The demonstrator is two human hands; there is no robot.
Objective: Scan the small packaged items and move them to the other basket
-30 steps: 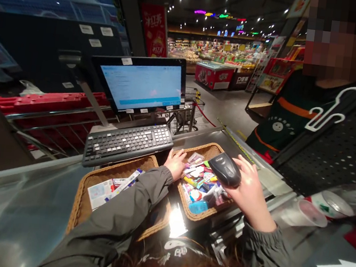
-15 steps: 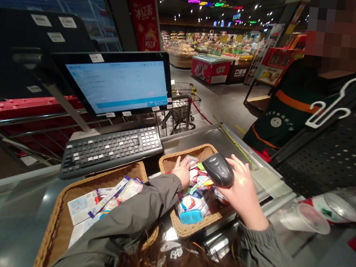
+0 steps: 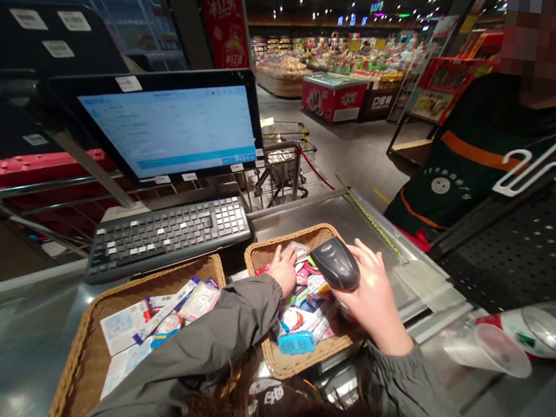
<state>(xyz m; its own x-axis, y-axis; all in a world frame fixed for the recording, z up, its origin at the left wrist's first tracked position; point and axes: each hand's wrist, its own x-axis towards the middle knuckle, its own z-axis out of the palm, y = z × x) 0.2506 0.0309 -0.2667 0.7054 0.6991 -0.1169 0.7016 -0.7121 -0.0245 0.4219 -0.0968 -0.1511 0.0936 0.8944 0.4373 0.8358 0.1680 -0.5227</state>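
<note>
My right hand grips a black barcode scanner and holds it over the right wicker basket, which is full of small colourful packets. My left hand reaches into that basket with its fingers down on the packets; whether it grips one is hidden. The left wicker basket holds several flat packets and lies under my left sleeve.
A keyboard and a lit monitor stand behind the baskets. A person in a dark apron stands across the metal counter. A black perforated panel and clear plastic cups are at right. A shopping trolley stands beyond.
The view has shifted, so the baskets sit lower and more to the left. My left hand has slid a little further into the right basket. The scanner stays in my right hand.
</note>
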